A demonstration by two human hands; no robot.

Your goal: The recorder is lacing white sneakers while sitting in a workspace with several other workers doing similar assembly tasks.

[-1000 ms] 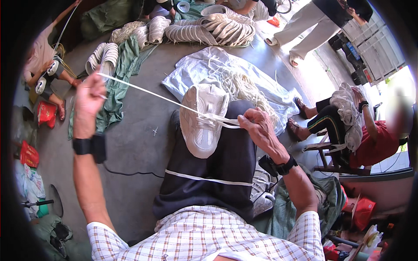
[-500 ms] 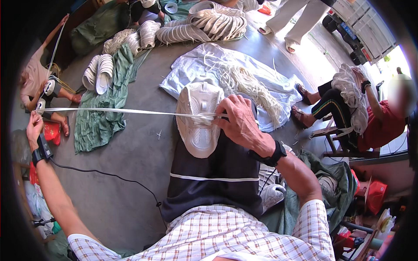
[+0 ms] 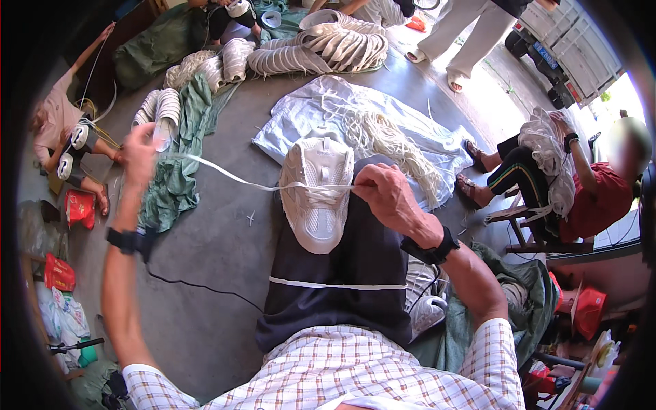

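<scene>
A white mesh shoe (image 3: 321,229) rests on my dark-trousered lap, its toe toward me. A flat white shoelace (image 3: 236,179) passes across it through the upper eyelets. Just right of the shoe, my right hand (image 3: 391,198) pinches the lace between thumb and fingers. My left hand (image 3: 140,156) is raised well to the left, smeared by motion. The long part of the lace runs up to it in a slack curve, held at its far end. Some lacing shows lower on the shoe's front.
Ahead lies a white sheet (image 3: 294,113) with a heap of loose laces (image 3: 393,143). Rows of nested shoes (image 3: 342,44) sit farther back. Green cloth (image 3: 171,198) lies at the left. Co-workers sit left and right; another person stands behind, near a truck (image 3: 570,44).
My left hand has moved rightward and up, and the lace has gone from taut to slack. My right hand has shifted slightly right, drawing lace out beyond the shoe's right side.
</scene>
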